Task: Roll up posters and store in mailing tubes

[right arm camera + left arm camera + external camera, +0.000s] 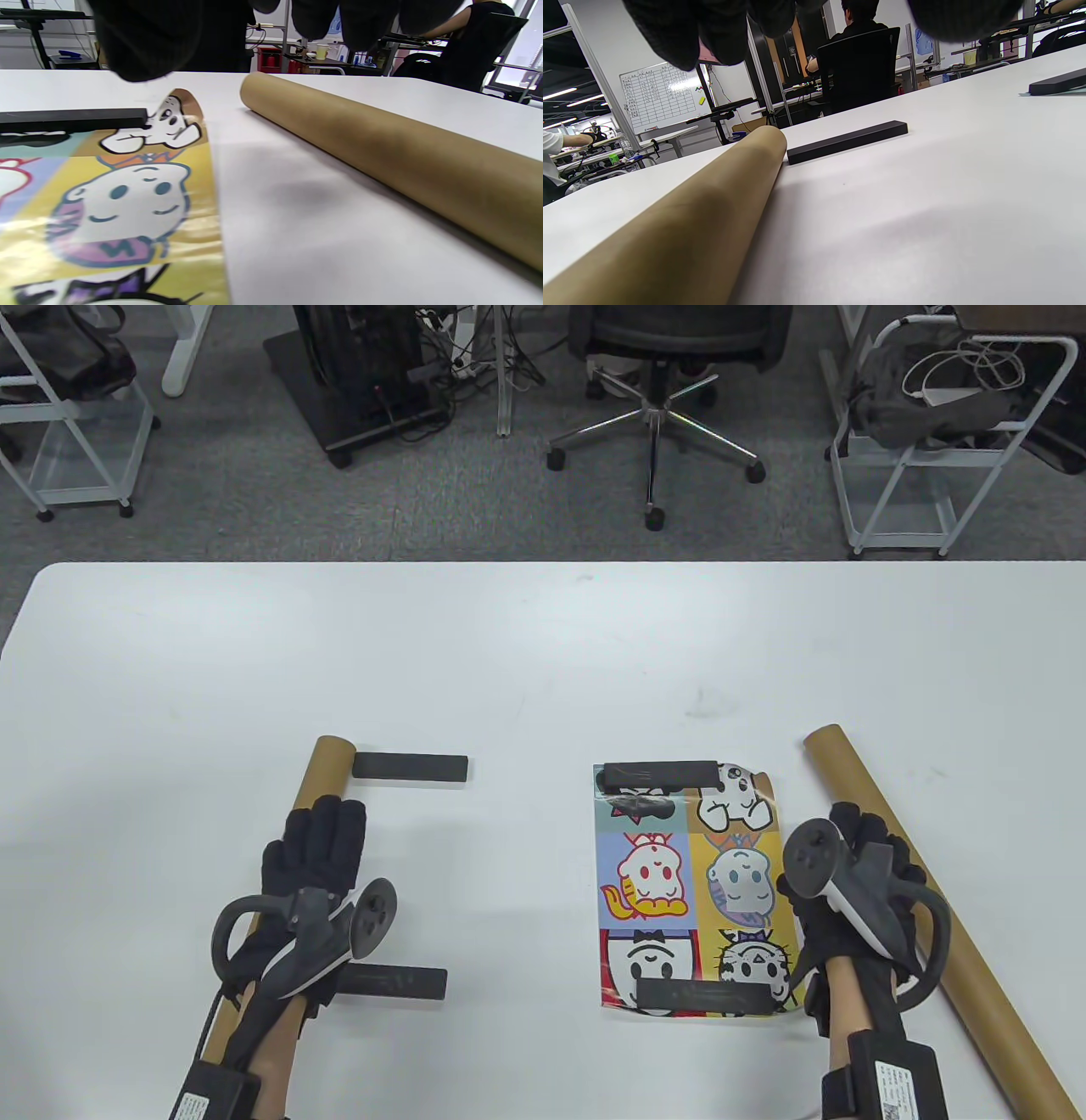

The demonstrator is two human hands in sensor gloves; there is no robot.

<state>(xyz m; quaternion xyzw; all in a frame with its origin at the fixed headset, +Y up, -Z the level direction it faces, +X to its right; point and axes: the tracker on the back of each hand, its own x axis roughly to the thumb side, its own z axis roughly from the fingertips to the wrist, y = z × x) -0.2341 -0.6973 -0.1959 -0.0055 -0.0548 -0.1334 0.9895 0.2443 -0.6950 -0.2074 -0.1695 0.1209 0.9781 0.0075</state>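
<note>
A colourful cartoon poster [691, 891] lies flat on the white table [543, 661], with one black weight bar [657, 774] on its far edge and another [704, 997] on its near edge. Its far right corner curls up. A brown mailing tube [933, 916] lies to its right. My right hand [865, 840] hovers between poster and tube, fingers [140, 42] relaxed and holding nothing. A second tube [327, 768] lies at the left. My left hand [327, 823] is stretched over it with straight fingers [687, 34] and does not grip it.
Two more black bars [410, 768] [390, 982] lie on the bare table just right of the left tube. Beyond the table's far edge stand an office chair [657, 356] and white wire carts [933, 441]. A person sits in the background [857, 25].
</note>
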